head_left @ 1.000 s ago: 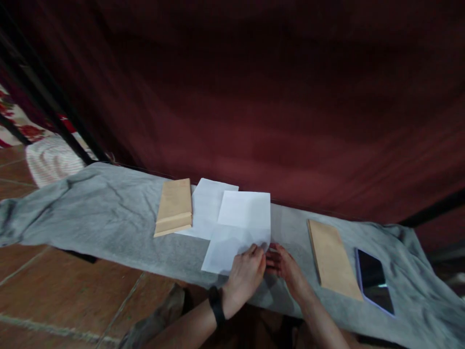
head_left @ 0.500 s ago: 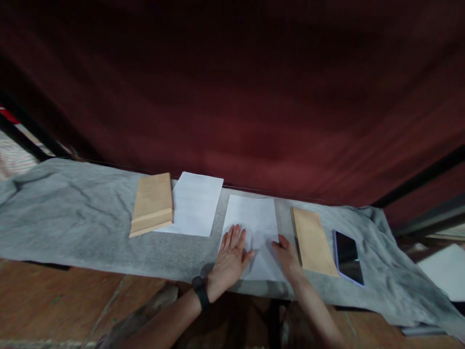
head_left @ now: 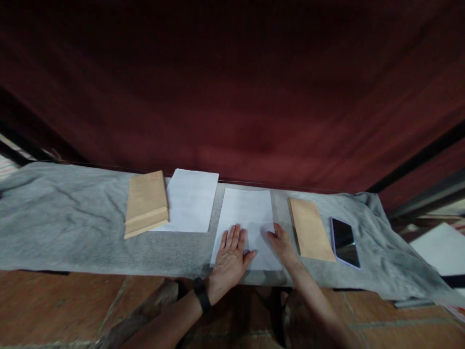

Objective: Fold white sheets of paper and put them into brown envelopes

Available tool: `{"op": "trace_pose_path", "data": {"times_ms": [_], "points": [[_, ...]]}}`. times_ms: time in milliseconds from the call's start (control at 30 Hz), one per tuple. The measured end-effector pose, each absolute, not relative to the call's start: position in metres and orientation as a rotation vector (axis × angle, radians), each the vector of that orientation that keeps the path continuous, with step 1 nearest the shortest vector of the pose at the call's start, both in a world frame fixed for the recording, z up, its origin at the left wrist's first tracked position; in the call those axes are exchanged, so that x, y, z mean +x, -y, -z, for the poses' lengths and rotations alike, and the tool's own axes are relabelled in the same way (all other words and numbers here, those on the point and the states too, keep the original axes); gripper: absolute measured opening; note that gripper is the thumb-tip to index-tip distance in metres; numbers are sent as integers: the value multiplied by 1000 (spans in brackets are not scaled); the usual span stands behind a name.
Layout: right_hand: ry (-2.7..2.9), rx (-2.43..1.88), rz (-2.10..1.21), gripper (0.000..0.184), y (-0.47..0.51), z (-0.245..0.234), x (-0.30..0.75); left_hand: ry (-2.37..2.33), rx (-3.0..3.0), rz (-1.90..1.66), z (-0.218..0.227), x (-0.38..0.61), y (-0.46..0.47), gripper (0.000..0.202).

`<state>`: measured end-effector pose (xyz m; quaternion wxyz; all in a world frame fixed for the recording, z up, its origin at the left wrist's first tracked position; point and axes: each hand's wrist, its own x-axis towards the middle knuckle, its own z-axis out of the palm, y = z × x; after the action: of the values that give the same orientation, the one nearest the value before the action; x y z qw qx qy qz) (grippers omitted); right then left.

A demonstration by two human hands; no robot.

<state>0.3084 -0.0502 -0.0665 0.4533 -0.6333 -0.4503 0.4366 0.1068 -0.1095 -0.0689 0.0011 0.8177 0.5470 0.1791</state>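
Observation:
A white sheet of paper (head_left: 247, 206) lies lengthwise in front of me on a grey cloth (head_left: 90, 247), with a faint crease across it. My left hand (head_left: 232, 254), a dark watch on its wrist, rests flat on the sheet's near left part, fingers spread. At the sheet's right edge, my right hand (head_left: 283, 245) has its thumb and curled forefinger on the paper; its other fingers are mostly hidden. Just right of that hand lies a brown envelope (head_left: 313, 230).
On the left, a stack of brown envelopes (head_left: 146, 198) overlaps more white paper (head_left: 192, 201). A phone (head_left: 345, 242) in a purple case lies to the right. Behind the cloth hangs a dark red curtain (head_left: 236, 121). Brown floor tiles (head_left: 72, 300) show below.
The view has shifted slightly, so the cloth and the things on it appear higher. The sheet's near part looks flatter. My left hand lies a little nearer me on it.

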Motion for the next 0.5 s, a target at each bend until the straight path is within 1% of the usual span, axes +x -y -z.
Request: {"op": "trace_pose_path", "data": {"times_ms": [200, 367, 500], "points": [[1202, -1649, -1005, 12, 46, 60, 316, -1728, 2564, -556, 67, 109, 116, 68], [1200, -1662, -961, 19, 52, 62, 312, -1724, 2554, -527, 69, 105, 111, 70], [1194, -1637, -997, 21, 52, 62, 311, -1755, 2538, -499, 69, 99, 103, 69]]}}
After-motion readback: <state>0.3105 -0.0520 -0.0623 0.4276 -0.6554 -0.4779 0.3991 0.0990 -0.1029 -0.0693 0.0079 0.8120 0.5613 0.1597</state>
